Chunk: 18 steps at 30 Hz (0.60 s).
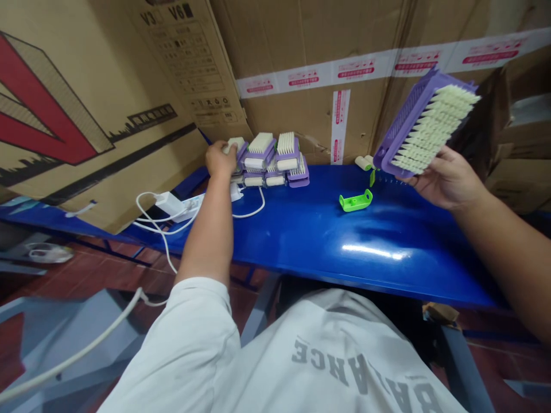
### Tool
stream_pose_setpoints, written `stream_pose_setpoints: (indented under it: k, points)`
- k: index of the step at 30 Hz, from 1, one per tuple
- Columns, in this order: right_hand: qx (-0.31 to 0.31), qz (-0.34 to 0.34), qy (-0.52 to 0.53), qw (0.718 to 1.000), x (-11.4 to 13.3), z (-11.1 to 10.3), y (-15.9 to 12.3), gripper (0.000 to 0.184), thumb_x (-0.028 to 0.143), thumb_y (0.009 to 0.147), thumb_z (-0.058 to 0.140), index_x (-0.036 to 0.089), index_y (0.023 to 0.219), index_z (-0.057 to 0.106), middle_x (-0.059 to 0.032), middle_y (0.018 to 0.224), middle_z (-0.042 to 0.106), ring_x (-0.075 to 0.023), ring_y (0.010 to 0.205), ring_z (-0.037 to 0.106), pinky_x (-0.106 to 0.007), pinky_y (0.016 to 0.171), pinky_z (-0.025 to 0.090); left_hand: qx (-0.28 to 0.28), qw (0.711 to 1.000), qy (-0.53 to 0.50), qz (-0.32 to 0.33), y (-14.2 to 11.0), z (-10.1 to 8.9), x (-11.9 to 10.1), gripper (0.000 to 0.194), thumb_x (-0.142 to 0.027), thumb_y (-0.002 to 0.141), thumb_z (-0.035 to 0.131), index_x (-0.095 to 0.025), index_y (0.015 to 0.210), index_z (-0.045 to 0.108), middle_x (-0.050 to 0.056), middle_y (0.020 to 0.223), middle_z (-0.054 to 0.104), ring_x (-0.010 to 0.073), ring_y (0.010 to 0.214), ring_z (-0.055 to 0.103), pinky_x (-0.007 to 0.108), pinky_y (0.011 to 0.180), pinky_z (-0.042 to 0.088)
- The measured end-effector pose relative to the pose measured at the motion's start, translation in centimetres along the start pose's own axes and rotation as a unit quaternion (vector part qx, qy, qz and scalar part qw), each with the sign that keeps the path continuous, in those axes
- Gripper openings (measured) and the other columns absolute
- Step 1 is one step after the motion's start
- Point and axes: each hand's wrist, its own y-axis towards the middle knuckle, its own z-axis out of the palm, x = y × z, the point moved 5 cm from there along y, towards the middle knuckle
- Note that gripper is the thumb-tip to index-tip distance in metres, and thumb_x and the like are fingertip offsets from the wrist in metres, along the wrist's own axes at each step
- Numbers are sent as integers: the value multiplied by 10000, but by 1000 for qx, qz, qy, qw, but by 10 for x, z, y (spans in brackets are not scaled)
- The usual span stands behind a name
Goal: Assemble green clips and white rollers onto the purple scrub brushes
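My right hand (456, 179) holds up a purple scrub brush (433, 131) with cream bristles, gripping its lower end above the right side of the table. The bristles face right and toward me. My left hand (220, 159) is closed on a smaller purple brush (235, 144) at the left end of a two-layer stack. Beside it in that stack are several similar brushes (260, 144) with cream bristles and white rollers. Between my hands, a bright green plastic bracket (356, 201) lies on the blue table (301, 229). Small white rollers (364, 163) with green parts lie behind it.
A white power strip (191, 205) with a plug and cables lies left of the stack. Large cardboard boxes (310, 46) wall in the back, and a printed carton (107, 63) stands at left. Another open box (527, 115) is at far right.
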Motion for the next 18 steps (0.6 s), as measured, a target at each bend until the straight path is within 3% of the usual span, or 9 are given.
stream_pose_setpoints:
  k: [8,13,18]
  points:
    - [-1,-8,-2,1000,1,1,0,494,508,637,1032,401,1067,815,40,1082,792,-160,875,704,-349,804,648,3,997,-52,60,2,-13,10,461,-539,1035,509,-191,1208,758,129,1302,755,296,1327,653,366,1194,448]
    - [8,-16,-16,1000,-2,-3,1,504,530,665,1012,407,1105,799,34,1117,785,-167,907,715,-358,843,652,53,997,-27,43,-1,-10,9,485,-525,964,623,-232,1332,742,110,1419,732,314,1374,651,386,1197,469]
    - [11,-18,-32,999,-3,-4,2,488,550,682,998,419,1103,791,28,1120,791,-184,907,730,-401,879,661,147,989,9,28,-1,-12,15,946,-397,679,905,-223,1551,583,123,1581,616,371,1447,595,442,1235,460]
